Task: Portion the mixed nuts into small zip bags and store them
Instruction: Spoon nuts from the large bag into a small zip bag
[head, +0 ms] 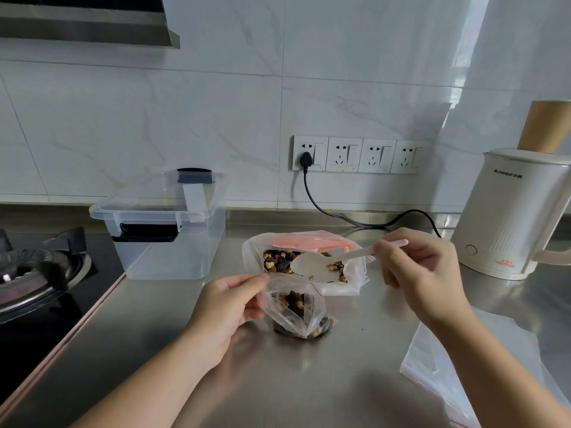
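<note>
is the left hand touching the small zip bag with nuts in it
Touching. The head view shows the left hand pinching the upper edge of the small zip bag between thumb and fingers, holding it open.

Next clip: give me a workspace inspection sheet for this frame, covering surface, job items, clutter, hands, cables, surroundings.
Surface: steel counter, a few specks.
Job's things: large nut bag open; small zip bag partly filled; clear storage box lid closed; spare zip bags lying flat.
Clutter: kettle; cardboard tube behind it.
Hands: left hand pinches the small bag's rim; right hand holds white spoon over the nuts.
Cables: black cord plugged into wall socket, running toward the kettle.
Surroundings: gas hob on the left, tiled wall.
</note>
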